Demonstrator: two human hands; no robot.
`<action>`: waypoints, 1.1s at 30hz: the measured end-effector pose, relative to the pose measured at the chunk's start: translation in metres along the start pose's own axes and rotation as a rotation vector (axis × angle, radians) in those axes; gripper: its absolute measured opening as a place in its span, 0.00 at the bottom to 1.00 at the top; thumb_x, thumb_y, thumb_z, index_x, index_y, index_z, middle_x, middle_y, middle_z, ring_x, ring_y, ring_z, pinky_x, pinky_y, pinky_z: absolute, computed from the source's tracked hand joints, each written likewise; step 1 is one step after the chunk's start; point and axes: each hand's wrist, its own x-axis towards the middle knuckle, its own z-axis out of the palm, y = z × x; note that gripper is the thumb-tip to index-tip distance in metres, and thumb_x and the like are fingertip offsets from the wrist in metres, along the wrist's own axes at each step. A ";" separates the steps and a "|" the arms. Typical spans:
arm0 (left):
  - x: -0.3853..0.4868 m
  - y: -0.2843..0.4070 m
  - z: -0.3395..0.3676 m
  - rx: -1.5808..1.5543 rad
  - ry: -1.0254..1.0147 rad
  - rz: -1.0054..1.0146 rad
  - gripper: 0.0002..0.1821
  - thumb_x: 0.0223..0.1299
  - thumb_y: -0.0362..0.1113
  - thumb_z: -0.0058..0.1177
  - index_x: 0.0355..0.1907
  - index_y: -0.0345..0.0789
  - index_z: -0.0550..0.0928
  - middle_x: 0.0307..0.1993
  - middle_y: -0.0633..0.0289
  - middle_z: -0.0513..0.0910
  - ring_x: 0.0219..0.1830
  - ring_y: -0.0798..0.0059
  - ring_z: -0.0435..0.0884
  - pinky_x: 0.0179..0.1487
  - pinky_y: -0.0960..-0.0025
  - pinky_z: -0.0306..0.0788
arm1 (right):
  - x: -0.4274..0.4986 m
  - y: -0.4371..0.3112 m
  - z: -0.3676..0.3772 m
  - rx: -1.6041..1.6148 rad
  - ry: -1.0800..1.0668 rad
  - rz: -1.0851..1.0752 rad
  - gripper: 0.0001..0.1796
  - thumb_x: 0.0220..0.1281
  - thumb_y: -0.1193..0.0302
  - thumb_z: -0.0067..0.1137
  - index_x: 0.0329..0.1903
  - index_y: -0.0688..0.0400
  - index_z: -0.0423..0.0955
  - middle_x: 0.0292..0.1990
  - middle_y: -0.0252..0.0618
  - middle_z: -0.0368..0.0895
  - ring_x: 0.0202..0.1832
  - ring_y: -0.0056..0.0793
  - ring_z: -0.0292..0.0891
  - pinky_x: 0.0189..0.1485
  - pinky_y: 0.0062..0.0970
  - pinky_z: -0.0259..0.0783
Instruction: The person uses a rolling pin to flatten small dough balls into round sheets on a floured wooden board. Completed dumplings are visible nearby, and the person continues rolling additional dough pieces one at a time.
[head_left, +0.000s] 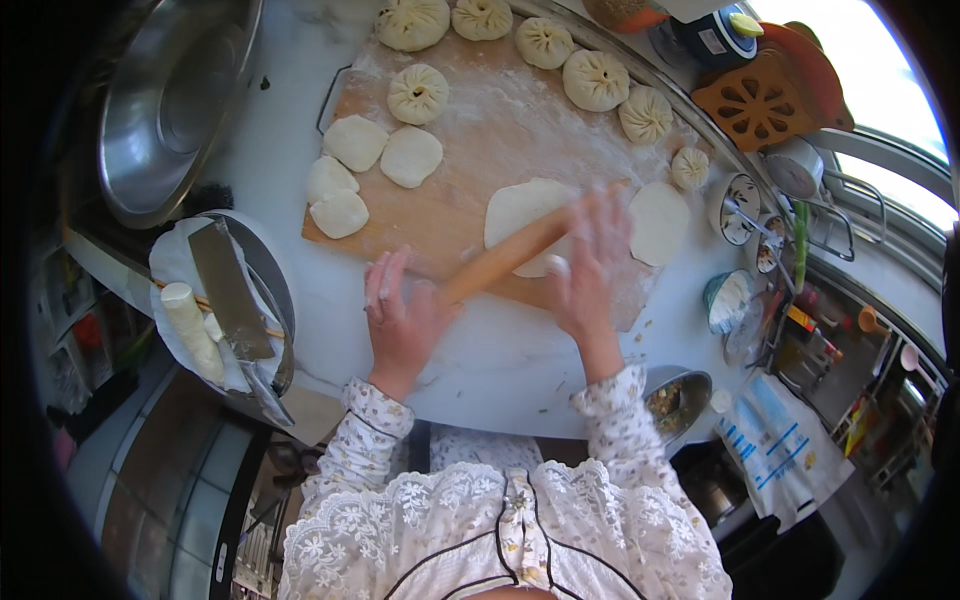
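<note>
A wooden rolling pin (510, 244) lies slantwise across a flat round of dough (525, 206) on the floured wooden board (450, 202). My left hand (409, 326) is at the pin's near left end. Over its far right end lies my right hand (589, 277), blurred, with fingers stretched out. Beside that hand rests another rolled dough wrapper (660, 225). Several smaller dough discs (411, 156) sit at the board's left, some overlapping. Pleated filled buns (418, 94) stand along the far side of the board, with a smaller pleated bun (690, 167) at the right.
At left are a large steel basin (195, 97) and a pot (277, 277) topped by a cleaver (229, 289) and a dough roll (193, 330). To the right stand a bowl of flour (729, 300), a metal bowl of filling (675, 405) and a printed bag (780, 442).
</note>
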 end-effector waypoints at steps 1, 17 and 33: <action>0.003 -0.002 0.001 0.005 0.028 0.028 0.22 0.64 0.49 0.62 0.47 0.33 0.77 0.72 0.46 0.61 0.73 0.41 0.56 0.76 0.39 0.51 | 0.014 0.006 0.004 -0.050 -0.154 -0.092 0.33 0.73 0.56 0.45 0.76 0.56 0.63 0.77 0.48 0.58 0.81 0.55 0.42 0.81 0.55 0.34; 0.023 -0.007 0.005 -0.046 0.227 -0.182 0.39 0.71 0.54 0.46 0.76 0.33 0.61 0.78 0.41 0.54 0.79 0.37 0.48 0.78 0.38 0.43 | 0.034 0.001 -0.004 -0.072 -0.322 -0.089 0.33 0.70 0.57 0.48 0.76 0.46 0.64 0.78 0.43 0.57 0.81 0.57 0.42 0.79 0.60 0.33; 0.045 -0.011 0.004 0.054 0.157 -0.183 0.38 0.74 0.54 0.41 0.77 0.31 0.59 0.77 0.42 0.54 0.79 0.37 0.47 0.79 0.40 0.41 | 0.046 -0.001 -0.020 -0.152 -0.181 0.097 0.36 0.66 0.57 0.55 0.76 0.47 0.64 0.78 0.43 0.57 0.81 0.56 0.43 0.80 0.59 0.34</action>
